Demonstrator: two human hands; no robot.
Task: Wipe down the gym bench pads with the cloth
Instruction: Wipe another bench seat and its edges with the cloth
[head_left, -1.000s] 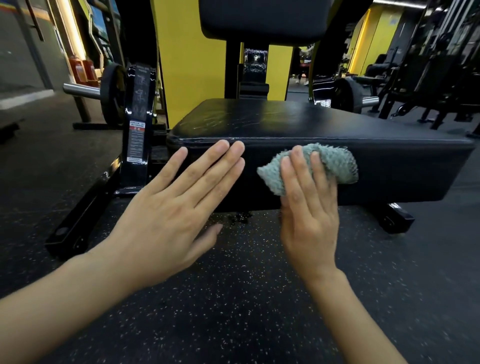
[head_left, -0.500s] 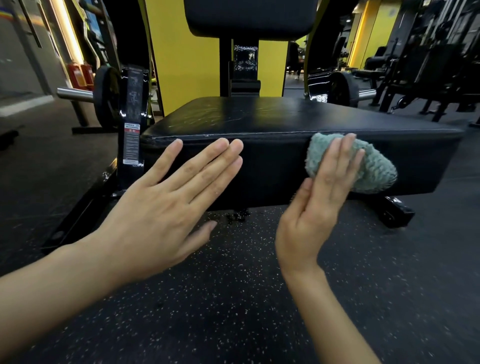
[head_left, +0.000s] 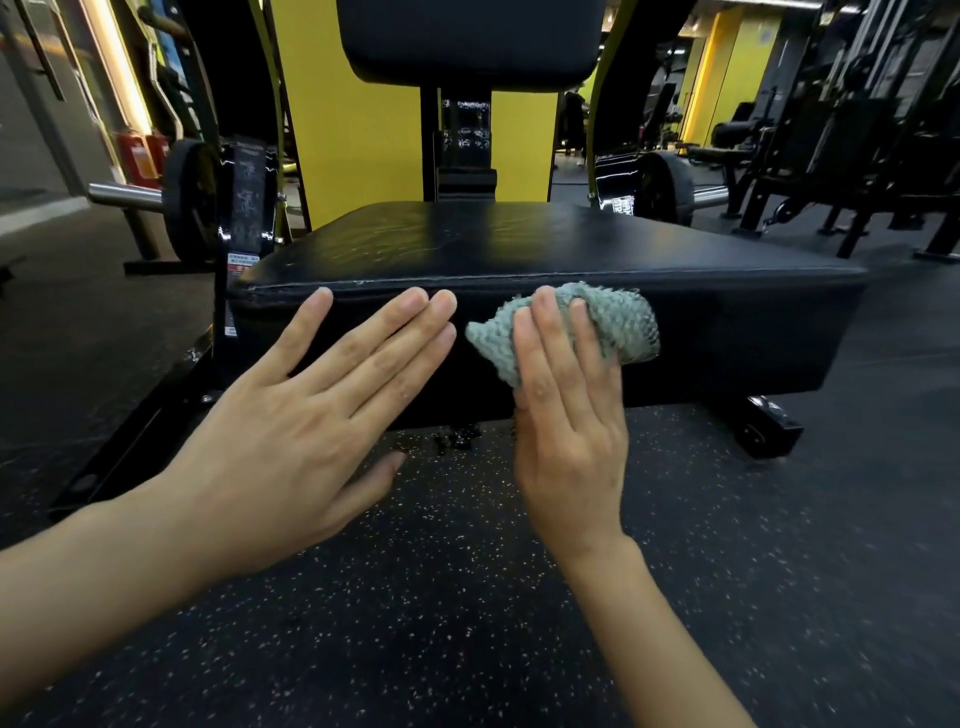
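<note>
A black seat pad (head_left: 519, 244) of a gym machine fills the middle of the head view, with a black back pad (head_left: 467, 41) upright behind it. A bunched grey-green cloth (head_left: 618, 322) lies against the seat pad's front face. My right hand (head_left: 566, 415) presses the cloth to that face with straight fingers. My left hand (head_left: 311, 410) rests flat on the same front face, just left of the cloth, fingers straight and spread.
Black machine frame rails (head_left: 156, 415) run along the speckled rubber floor (head_left: 467, 597) at left. Weight plates on bars stand at the back left (head_left: 192, 202) and back right (head_left: 660, 192). Yellow panels and other gym machines (head_left: 857, 130) stand behind.
My right hand has slid the cloth back left along the pad's front face, from the right part toward the middle. My left hand stays flat on the pad.
</note>
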